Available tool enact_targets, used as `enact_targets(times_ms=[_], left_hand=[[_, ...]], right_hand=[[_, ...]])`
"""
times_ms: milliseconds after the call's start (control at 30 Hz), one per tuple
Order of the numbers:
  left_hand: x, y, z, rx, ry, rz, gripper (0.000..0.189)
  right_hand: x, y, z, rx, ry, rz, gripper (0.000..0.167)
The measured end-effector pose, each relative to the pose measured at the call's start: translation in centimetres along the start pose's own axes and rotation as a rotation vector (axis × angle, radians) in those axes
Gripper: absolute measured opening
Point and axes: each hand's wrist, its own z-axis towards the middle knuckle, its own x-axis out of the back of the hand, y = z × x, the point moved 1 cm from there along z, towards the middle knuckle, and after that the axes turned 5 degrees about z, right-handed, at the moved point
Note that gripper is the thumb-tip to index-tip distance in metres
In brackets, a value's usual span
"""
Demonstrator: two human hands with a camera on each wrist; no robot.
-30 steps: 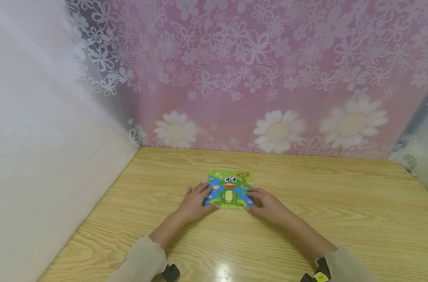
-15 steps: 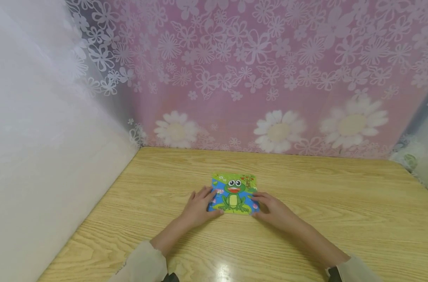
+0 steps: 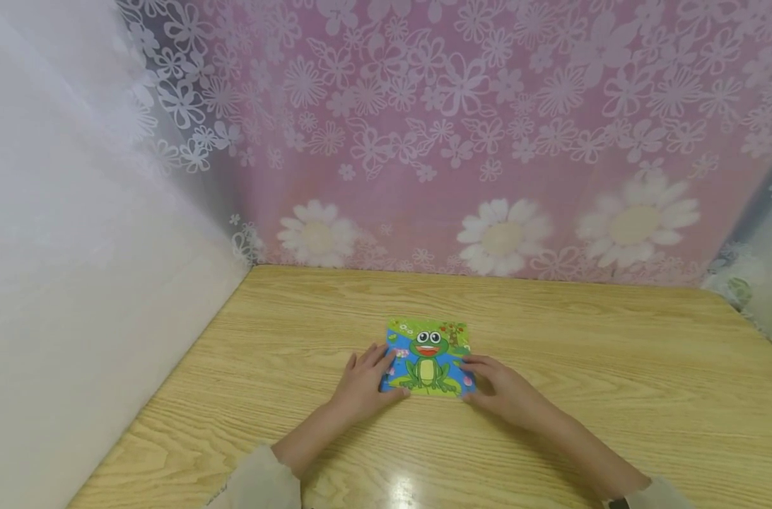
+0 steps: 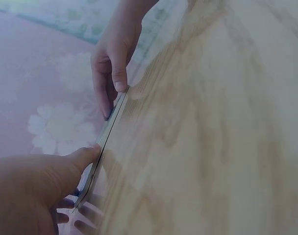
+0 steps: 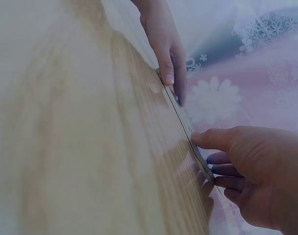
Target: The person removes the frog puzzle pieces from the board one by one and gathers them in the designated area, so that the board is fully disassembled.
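A thin rectangular frog picture board (image 3: 428, 369) lies face up on the wooden table, showing a green cartoon frog on blue water. My left hand (image 3: 363, 387) grips its left side, thumb at the near edge and fingers over the left border. On the opposite side my right hand (image 3: 508, 393) holds the right border, with the thumb by the near right corner. Seen edge-on in the left wrist view, the board (image 4: 109, 131) sits between both thumbs. In the right wrist view, the right thumb (image 5: 208, 139) presses the near edge; the picture is out of sight there.
The light wood-grain table (image 3: 583, 353) runs back to a pink curtain (image 3: 418, 162) printed with white flowers. A white sheet (image 3: 100, 247) hangs along the left side, and a pale flowered cloth (image 3: 755, 276) borders the right.
Both hands have drawn the frog picture board toward me and slightly to the right across the table. Their hold on its two sides looks the same.
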Motion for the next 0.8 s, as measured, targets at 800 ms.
enact_targets(times_ms=[800], left_hand=[[-0.1,1.5,-1.1,0.013,-0.008,0.009,0.075]], right_hand=[[0.3,-0.8,-1.5,0.015,0.004,-0.018,0.052]])
